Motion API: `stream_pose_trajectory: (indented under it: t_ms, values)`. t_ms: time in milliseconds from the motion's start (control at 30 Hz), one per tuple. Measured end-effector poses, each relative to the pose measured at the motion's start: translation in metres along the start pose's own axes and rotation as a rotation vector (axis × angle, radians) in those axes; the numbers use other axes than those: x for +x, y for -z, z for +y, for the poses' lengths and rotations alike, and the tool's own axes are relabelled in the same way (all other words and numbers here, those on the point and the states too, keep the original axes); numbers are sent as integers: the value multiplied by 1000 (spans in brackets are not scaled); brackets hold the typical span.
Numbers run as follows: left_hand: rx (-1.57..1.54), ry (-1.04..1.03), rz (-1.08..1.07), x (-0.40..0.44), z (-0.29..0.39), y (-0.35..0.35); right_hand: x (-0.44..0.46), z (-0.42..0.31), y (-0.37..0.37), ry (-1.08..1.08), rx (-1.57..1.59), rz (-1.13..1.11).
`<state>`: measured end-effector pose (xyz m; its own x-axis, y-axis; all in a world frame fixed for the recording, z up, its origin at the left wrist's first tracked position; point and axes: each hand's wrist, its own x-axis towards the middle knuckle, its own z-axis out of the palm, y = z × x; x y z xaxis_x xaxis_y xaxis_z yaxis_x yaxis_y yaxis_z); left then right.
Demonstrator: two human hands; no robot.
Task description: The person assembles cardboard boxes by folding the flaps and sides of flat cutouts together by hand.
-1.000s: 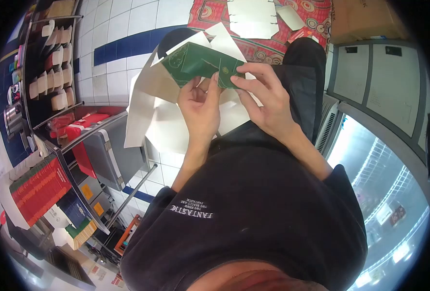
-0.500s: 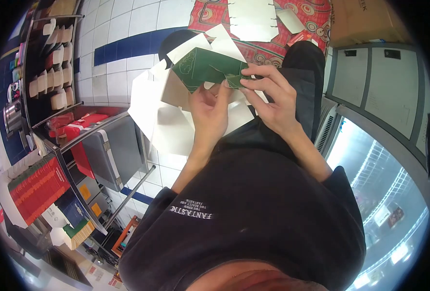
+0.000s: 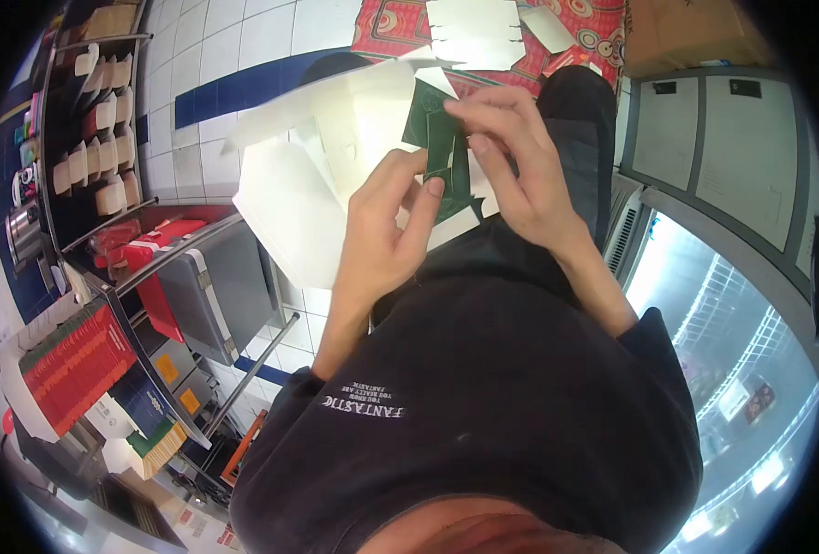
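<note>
A dark green folded card piece (image 3: 441, 138) with cut flaps stands upright between my hands. My left hand (image 3: 391, 217) pinches its lower left edge between thumb and fingers. On its right side, the fingertips of my right hand (image 3: 520, 162) press against the upper edge, with the thumb and index finger near the fold. Behind and below the green piece, large cream-white card sheets (image 3: 303, 194) with folds and cut-outs lie over my lap. Part of the green piece's lower end is thin and dark, its exact shape hard to make out.
A white cut sheet (image 3: 474, 35) lies on a red patterned mat (image 3: 386, 30) ahead. A metal rack (image 3: 132, 268) with folded boxes and stacks of red cards (image 3: 79, 365) stands left. Grey cabinets (image 3: 751, 157), a cardboard box (image 3: 691, 35) and a lit glass-fronted unit (image 3: 714, 323) are right.
The green piece has turned from lying sideways to standing nearly upright, and looks narrower. My hands have shifted around it. The white card below has opened out and spread.
</note>
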<state>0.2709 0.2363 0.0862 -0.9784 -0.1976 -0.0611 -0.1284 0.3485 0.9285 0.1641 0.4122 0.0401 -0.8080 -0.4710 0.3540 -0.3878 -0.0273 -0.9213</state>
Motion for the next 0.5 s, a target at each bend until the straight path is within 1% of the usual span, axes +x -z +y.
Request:
stream_pose_trajectory:
  t_ms: [33,67,133,167,200,233,267,333,367,400,433,467,500]
  values:
    - [84,-25,-69,2,2,6,4,3,3,3,-2,-1]
    - [84,-25,-68,3,5,10,7,5,7,18,-72,-68]
    - [241,-92,-192,5,11,19,12,-4,12,9,-216,-186]
    - [320,-129,-254,7,12,23,16,-6,15,12,-215,-185]
    - [351,-111,-290,7,12,26,19,-8,18,-20,-232,-268]
    - [350,-112,-292,8,12,30,20,-9,21,-54,-249,-349]
    - [320,-76,-317,9,13,33,22,-11,26,-56,-251,-348]
    - [289,-42,-342,9,6,37,27,-9,35,-212,-103,-389]
    - [163,52,-241,6,-5,37,25,0,34,-211,-103,-391]
    - [36,146,-139,4,-12,38,18,14,29,-281,148,-242]
    - [36,148,-136,4,-13,40,12,24,25,-346,398,-90]
    - [-4,236,-111,5,-14,43,8,27,24,-286,415,-63]
    - [-44,327,-84,6,-14,44,10,24,24,-284,418,-68]
